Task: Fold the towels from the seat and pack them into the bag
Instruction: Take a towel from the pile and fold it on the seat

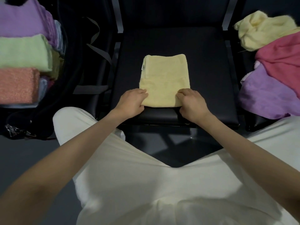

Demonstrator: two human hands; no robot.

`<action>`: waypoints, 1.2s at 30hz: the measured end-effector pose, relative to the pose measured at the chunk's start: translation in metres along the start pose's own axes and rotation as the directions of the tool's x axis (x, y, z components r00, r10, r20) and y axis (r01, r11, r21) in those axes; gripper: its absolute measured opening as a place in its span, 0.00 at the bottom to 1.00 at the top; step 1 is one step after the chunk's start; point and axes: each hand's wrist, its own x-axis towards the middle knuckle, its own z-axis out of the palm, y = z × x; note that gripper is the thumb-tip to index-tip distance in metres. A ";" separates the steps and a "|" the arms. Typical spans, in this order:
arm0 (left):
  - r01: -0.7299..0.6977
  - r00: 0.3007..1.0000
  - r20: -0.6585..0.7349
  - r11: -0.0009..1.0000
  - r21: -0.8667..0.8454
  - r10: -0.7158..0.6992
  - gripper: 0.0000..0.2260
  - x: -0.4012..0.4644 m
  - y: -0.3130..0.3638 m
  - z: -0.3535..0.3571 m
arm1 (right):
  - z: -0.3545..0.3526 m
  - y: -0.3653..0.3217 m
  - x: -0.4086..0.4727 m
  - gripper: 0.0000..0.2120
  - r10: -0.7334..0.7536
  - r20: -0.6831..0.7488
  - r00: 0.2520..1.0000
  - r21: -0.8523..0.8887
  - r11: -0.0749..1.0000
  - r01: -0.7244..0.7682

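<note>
While the open black bag (pixel 71 75) at the left of the frame shows folded towels stacked inside, a purple one (pixel 24 20) uppermost in the picture, a pale green one (pixel 22 52) below it and a speckled orange one (pixel 17 85) lowest, the work goes on at centre. On the black padded seat (pixel 211 70) lies a folded pale yellow terry towel (pixel 164 78), a flat rectangle whose long axis runs from the near edge of the seat up toward the backrest; a small white label sits on its left side. The left hand (pixel 131 103) grips the towel's near left corner, fingers (pixel 142 93) curled over the top of the cloth and thumb tucked beneath the edge. The right hand (pixel 193 103) grips the near right corner likewise, its fingers (pixel 181 95) bent and close together on the fabric. At the right of the frame a loose heap rests on the next seat: a crumpled cream towel (pixel 263 31), a rose-pink towel (pixel 284 60) and a lilac towel (pixel 266 96).
</note>
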 end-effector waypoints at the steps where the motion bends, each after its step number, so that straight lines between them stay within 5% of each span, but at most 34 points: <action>1: 0.006 1.000 -0.020 1.000 0.005 -0.006 0.16 0.001 0.000 0.001 | 0.001 0.001 0.002 0.17 0.000 -0.011 1.000 -0.005 1.000 0.000; 5: 0.024 0.994 -0.102 0.997 -0.071 -0.031 0.12 0.001 -0.001 0.001 | -0.004 0.001 0.001 0.04 -0.019 -0.076 0.997 0.036 0.999 0.022; 9: 0.054 0.990 -0.108 0.962 -0.269 -0.086 0.04 -0.015 0.003 -0.017 | -0.019 0.000 -0.019 0.09 0.088 -0.121 0.989 0.273 0.961 -0.053; 14: 0.071 0.979 -0.116 0.820 -0.568 -0.166 0.08 -0.032 0.005 -0.040 | -0.040 -0.001 -0.031 0.04 0.318 -0.098 0.943 0.686 0.708 -0.168; 18: 0.105 0.949 -0.155 0.737 -0.668 -0.276 0.08 -0.012 -0.001 -0.042 | -0.042 0.002 -0.008 0.05 0.446 -0.049 0.894 0.819 0.530 -0.219; 28: 0.366 0.815 -0.123 0.668 -0.649 -0.566 0.13 0.045 -0.006 0.003 | 0.004 0.019 0.049 0.15 0.596 0.012 0.803 0.754 0.521 -0.399; 31: 0.451 0.728 -0.175 0.655 -0.606 -0.663 0.16 0.039 -0.001 0.009 | 0.006 0.020 0.045 0.16 0.617 -0.001 0.787 0.744 0.526 -0.411; 36: 0.599 0.722 0.056 0.581 -0.551 -0.690 0.24 0.031 0.003 0.018 | 0.010 0.012 0.031 0.22 0.602 0.005 0.798 0.554 0.663 -0.504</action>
